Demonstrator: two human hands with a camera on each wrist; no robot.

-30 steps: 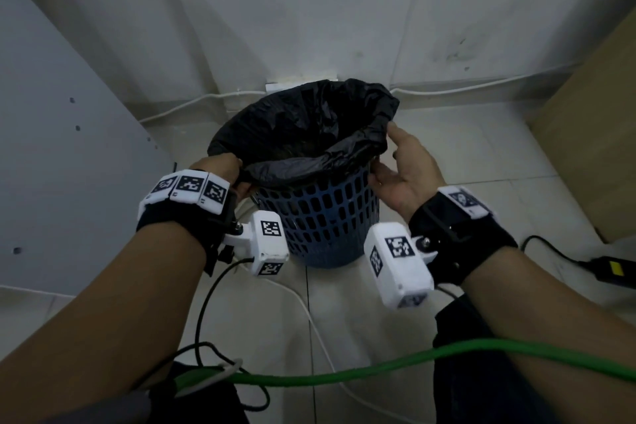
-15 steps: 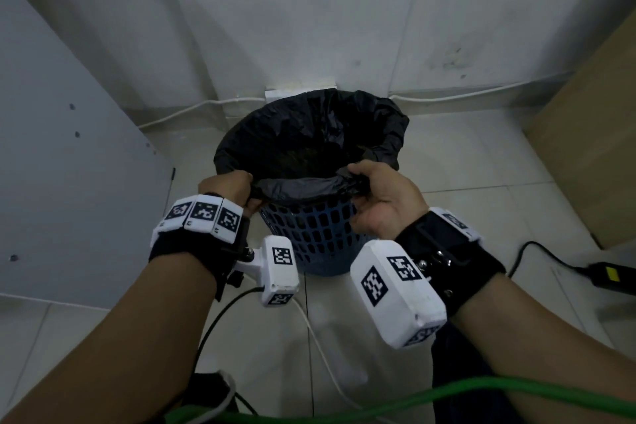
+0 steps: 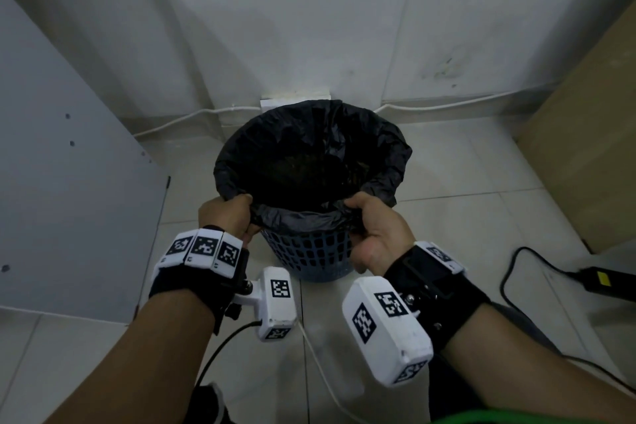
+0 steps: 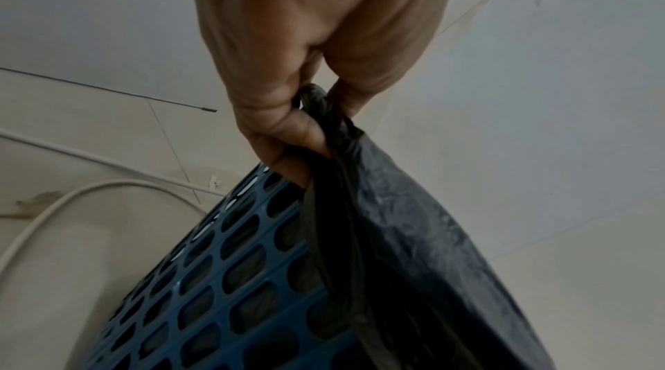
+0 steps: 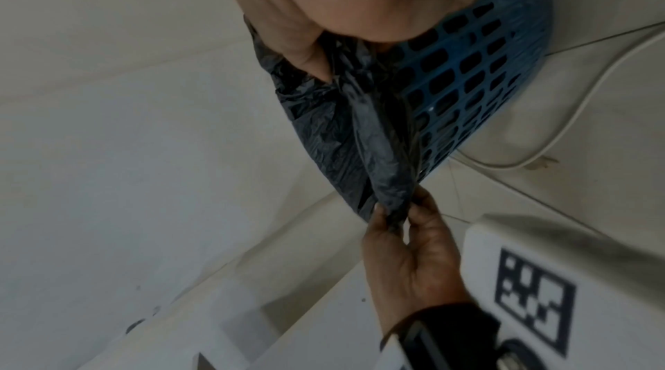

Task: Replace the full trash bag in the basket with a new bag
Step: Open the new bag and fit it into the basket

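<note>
A blue latticed plastic basket (image 3: 311, 253) stands on the tiled floor near the wall, lined with a black trash bag (image 3: 309, 155) folded over its rim. My left hand (image 3: 229, 217) grips the bag's near edge on the left; the left wrist view shows the bunched black plastic (image 4: 324, 108) pinched between fingers and thumb above the basket wall (image 4: 216, 291). My right hand (image 3: 370, 222) grips the near edge on the right, the bag (image 5: 363, 125) stretched between both hands along the basket (image 5: 468, 71). The bag's inside is dark; its contents are hard to make out.
A white cable (image 3: 179, 120) runs along the wall base, and another white cable (image 3: 320, 365) crosses the floor toward me. A grey panel (image 3: 69, 182) stands at left, a tan cabinet side (image 3: 585, 148) at right. A black power adapter with cord (image 3: 605, 282) lies at right.
My right hand went from open beside the basket's right rim to gripping the bag's near edge. Both hands now hold that edge, and the bag's mouth has spread wider.
</note>
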